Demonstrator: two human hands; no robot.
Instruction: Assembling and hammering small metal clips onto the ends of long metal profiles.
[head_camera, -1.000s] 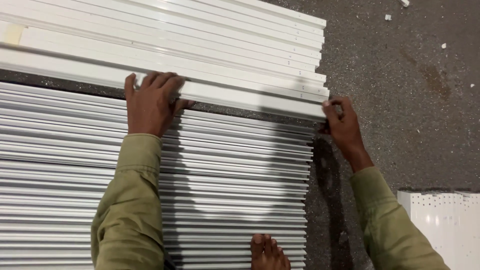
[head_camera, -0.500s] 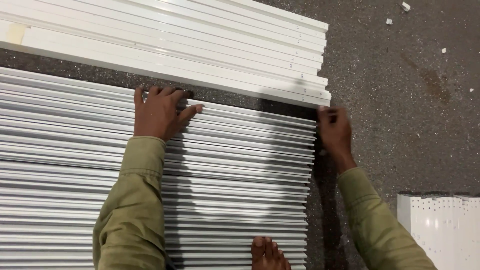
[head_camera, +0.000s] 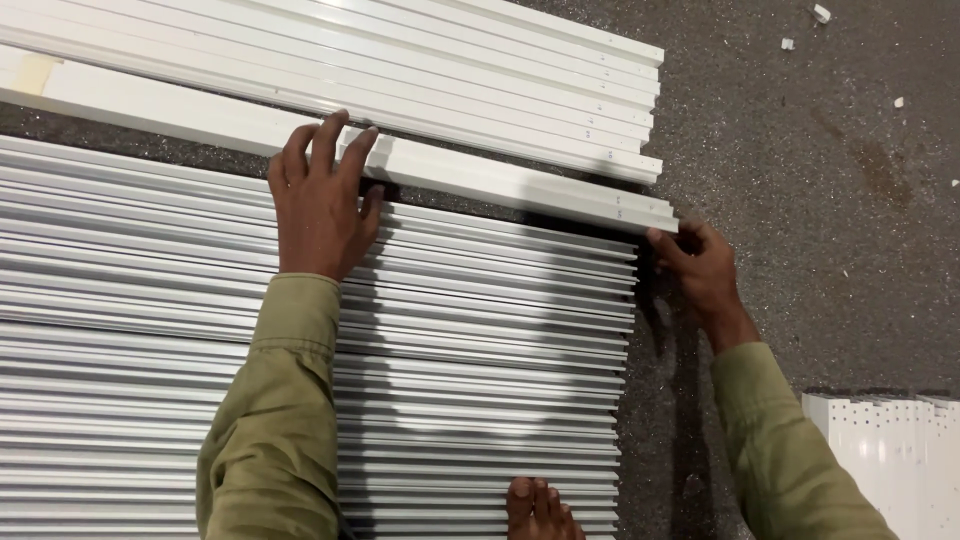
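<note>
Hands work at one long white strip (head_camera: 480, 178) on a grey speckled floor (head_camera: 800, 150). In the head view, the left hand (head_camera: 318, 205) lies flat with its fingers (head_camera: 326, 140) spread over the strip's near edge, palm resting on the grooved white slats (head_camera: 450, 330) below; it presses down and grips nothing. The right hand (head_camera: 700, 270) is at the strip's right end, its fingertips curled against the end face just under the corner; whether they pinch the strip or only touch it, I cannot tell. The strip lies slantwise between two lots of white lengths: a flat stack of plain strips (head_camera: 450, 60) beyond it, just beside its far edge, and the wide bed of ribbed slats on the near side. Both arms wear olive-green sleeves (head_camera: 280, 400). A bare foot (head_camera: 538, 508) rests on the slats at the bottom edge. A white perforated panel (head_camera: 890, 450) sits at the lower right corner, well apart from the strip.
</note>
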